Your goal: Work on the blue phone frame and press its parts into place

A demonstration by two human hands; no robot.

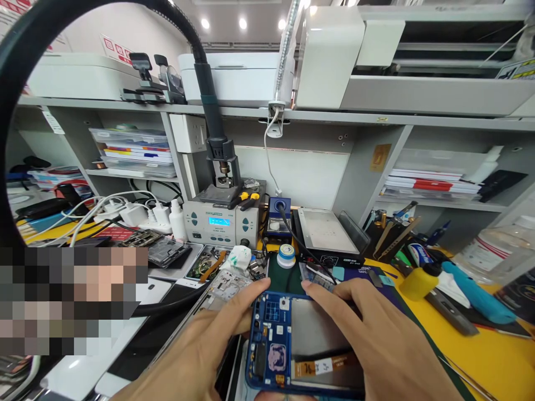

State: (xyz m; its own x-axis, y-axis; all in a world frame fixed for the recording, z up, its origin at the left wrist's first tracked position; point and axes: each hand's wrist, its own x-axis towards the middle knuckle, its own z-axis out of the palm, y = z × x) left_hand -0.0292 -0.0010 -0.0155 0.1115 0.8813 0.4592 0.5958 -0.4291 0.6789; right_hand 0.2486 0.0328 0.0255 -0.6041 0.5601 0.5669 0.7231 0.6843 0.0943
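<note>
A blue smartphone frame (270,328) with its back off is held between both hands, low in the middle of the view. Camera openings and small parts show at its left end. Its silver bay holds an orange flex cable (326,366) with a handwritten white label. My left hand (196,348) is closed round the left end, its index finger at the top corner. My right hand (380,328) grips the right part, fingers bent over the upper edge and covering that end. Thumb tips show at the lower edge.
Behind stand a hot-air rework station (221,223), a flux jar (286,256) and a heating plate (321,228). Phone parts (228,287) lie left. A yellow bottle (420,281), a blue tool (480,292) and tweezers (466,379) are right. A black hose (12,111) arches overhead left.
</note>
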